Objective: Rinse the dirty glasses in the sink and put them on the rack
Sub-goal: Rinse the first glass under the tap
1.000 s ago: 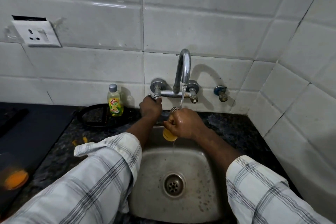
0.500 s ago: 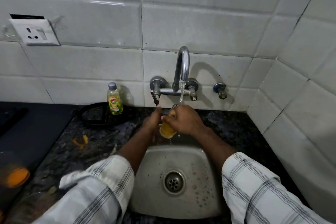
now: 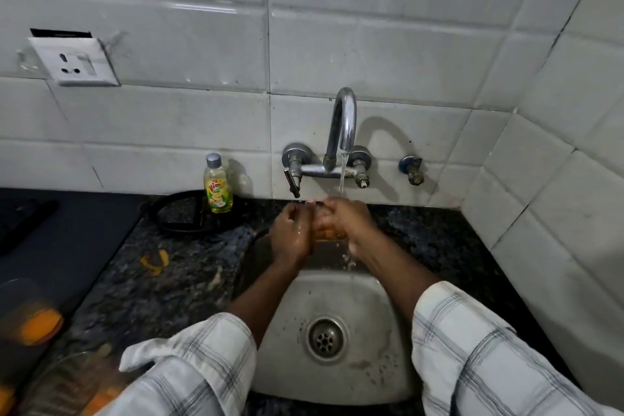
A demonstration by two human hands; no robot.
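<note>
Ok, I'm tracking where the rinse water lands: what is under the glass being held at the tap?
The steel sink lies below the glass, with water falling into it; the drain sits nearer the camera. The left hand and right hand cover the glass's sides.

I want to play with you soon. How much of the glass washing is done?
No finished glass shows anywhere. Right now the tap runs, and the left hand and right hand hold one glass under the water over the sink. Left to do: the blurry orange-stained glasses on the counter, then putting them all away.
</note>
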